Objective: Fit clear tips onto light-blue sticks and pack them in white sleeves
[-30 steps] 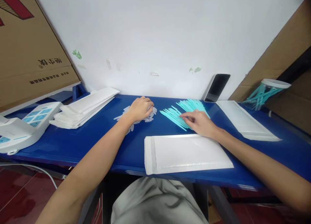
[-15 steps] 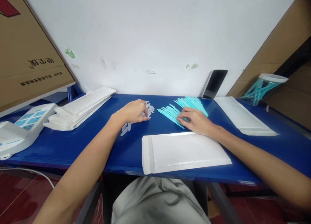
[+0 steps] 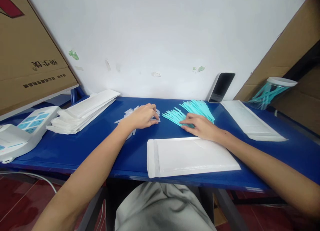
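My left hand (image 3: 145, 116) is over a loose pile of small, translucent whitish cap-like pieces (image 3: 128, 113). Its thumb and fingertips are closed on one piece at the pile's right side, and the palm covers part of the rest. Slim turquoise sticks (image 3: 197, 107), shaped like eyebrow razors, lie fanned out in two groups. At the nearer group, my right hand (image 3: 201, 126) pinches a stick between thumb and index finger, its wrist beside the upper edge of a white padded mailer (image 3: 192, 157). That mailer lies flat in front of me.
Stacked white mailers (image 3: 85, 112) and a white device with blue keys (image 3: 30, 127) are at left. On the right are a phone (image 3: 221, 87) leaning on the wall, another mailer (image 3: 252, 121), and a clear tub of turquoise sticks (image 3: 268, 94). Cardboard stands at both sides.
My left hand has shifted right across the translucent pieces, uncovering more of them on its left. My right hand has stayed at the sticks, with its fingertips slightly farther left.
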Demonstrator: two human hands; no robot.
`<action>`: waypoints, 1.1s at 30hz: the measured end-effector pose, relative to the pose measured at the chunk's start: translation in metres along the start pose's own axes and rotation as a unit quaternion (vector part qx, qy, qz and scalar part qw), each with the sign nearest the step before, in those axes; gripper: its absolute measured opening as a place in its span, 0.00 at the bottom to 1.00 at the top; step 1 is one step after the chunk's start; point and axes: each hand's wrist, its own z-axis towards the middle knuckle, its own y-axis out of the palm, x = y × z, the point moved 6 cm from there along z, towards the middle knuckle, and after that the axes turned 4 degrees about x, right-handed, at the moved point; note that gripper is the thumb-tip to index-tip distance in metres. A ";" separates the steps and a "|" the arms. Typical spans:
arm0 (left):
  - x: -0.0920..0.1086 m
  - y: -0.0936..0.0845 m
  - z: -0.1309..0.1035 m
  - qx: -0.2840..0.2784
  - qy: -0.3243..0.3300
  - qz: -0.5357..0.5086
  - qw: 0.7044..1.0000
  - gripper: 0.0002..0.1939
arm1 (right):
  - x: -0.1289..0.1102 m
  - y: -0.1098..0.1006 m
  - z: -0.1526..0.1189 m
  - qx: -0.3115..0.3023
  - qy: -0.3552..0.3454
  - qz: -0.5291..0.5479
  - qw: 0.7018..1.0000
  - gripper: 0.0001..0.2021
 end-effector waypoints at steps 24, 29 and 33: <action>0.004 -0.007 0.003 0.098 -0.031 0.004 0.995 0.12 | 0.000 -0.002 0.005 0.054 0.046 0.087 0.994 0.09; 0.001 0.003 0.006 0.117 -0.062 -0.010 0.991 0.12 | -0.001 -0.003 0.006 0.055 0.049 0.081 0.994 0.08; 0.002 0.009 0.008 0.135 -0.056 -0.057 0.988 0.10 | 0.000 -0.003 0.006 0.056 0.056 0.076 0.994 0.08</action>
